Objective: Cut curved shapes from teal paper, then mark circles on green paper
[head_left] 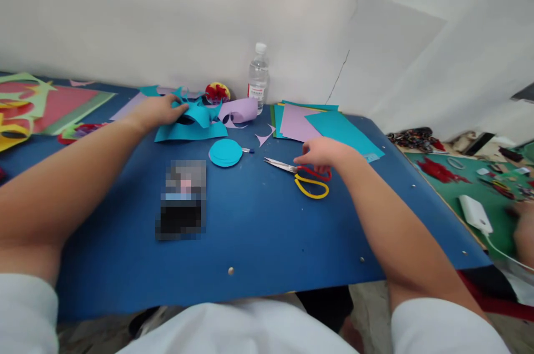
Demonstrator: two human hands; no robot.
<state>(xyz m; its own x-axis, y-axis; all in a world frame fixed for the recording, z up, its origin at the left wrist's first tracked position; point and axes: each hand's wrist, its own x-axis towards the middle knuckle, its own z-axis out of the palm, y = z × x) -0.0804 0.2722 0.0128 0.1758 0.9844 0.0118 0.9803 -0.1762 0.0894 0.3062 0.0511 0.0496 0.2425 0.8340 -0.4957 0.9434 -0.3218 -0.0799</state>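
Observation:
At the back left, my left hand (161, 109) has its fingers closed at the edge of a cut, curled blue paper scrap (198, 114). Beneath that scrap lies a flatter piece of blue paper (200, 131). My right hand (320, 154) is over the scissors (312, 180), its fingers bent around the red handle while the yellow handle stays uncovered. The scissors lie on the table, blades pointing left and slightly apart. Between my hands is a small stack of blue paper circles (225, 152), with a pen (248, 150) sticking out at its right.
Colored paper sheets (298, 123) are piled at the back right, beside a water bottle (258, 79). A curled purple scrap (240, 110) lies near the bottle. A pixelated phone-like object (182, 198) is in front; green and yellow cutouts (25, 104) lie far left. Another person's hand (524, 226) shows at right.

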